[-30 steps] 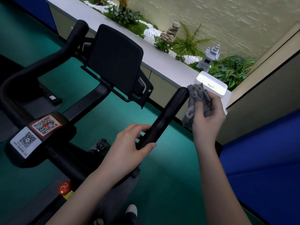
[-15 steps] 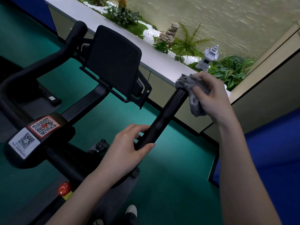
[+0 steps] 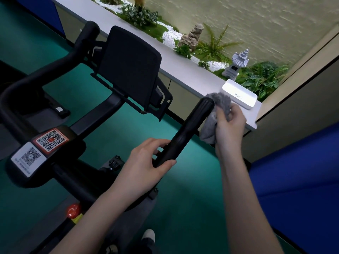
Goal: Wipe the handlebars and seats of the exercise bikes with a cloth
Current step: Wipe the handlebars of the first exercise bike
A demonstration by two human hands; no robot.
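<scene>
Nearest the camera, the left hand (image 3: pixel 146 162) curled around the near part of the right handlebar (image 3: pixel 185 132), thumb under and fingers over the smooth black tube. Just right of it, the right hand (image 3: pixel 230 129) was closed on a bunched grey cloth (image 3: pixel 215 118), fuzzy in texture, pressed against the far, rounded tip of the bar. Left of the hands, two code stickers (image 3: pixel 38 145) sat on the bike's black stem above teal floor (image 3: pixel 183 208). Farther off, a flat dark screen (image 3: pixel 128 68) stood upright, and beyond it a grey ledge (image 3: pixel 183 70) carried a white box (image 3: pixel 239 94), ferns and a small stone lantern (image 3: pixel 236 63).
</scene>
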